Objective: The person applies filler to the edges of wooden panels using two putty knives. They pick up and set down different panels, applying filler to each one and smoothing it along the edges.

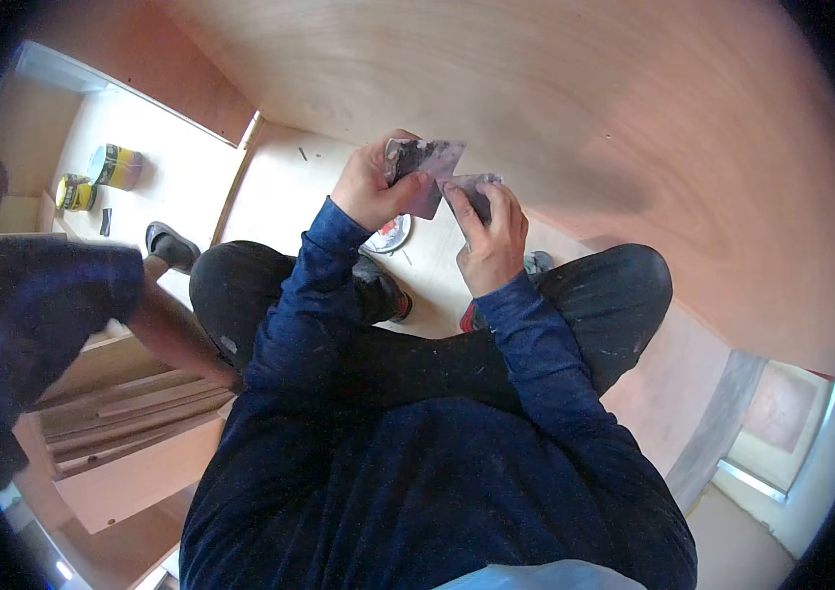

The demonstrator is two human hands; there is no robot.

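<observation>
My left hand [376, 187] grips a flat, square-ish plate [427, 162] smeared with dark and pale purplish material, its thumb lying on the face. Just to the right, my right hand [492, 236] pinches a smaller dark flat piece [477, 193], whose edge meets or nearly meets the plate. Both pieces are held up above my lap, in front of the wooden panel. Below them, on the floor, a round white lid or dish [390, 234] with red marks is partly hidden by my left hand and sleeve.
Two yellow-and-black tins [117, 166] [75, 193] stand on the pale board at left. A co-worker's arm [176, 329] and shoe [172, 246] are close on my left, beside a wooden drawer-like box [147, 462]. A large plywood panel [575, 108] rises ahead and right.
</observation>
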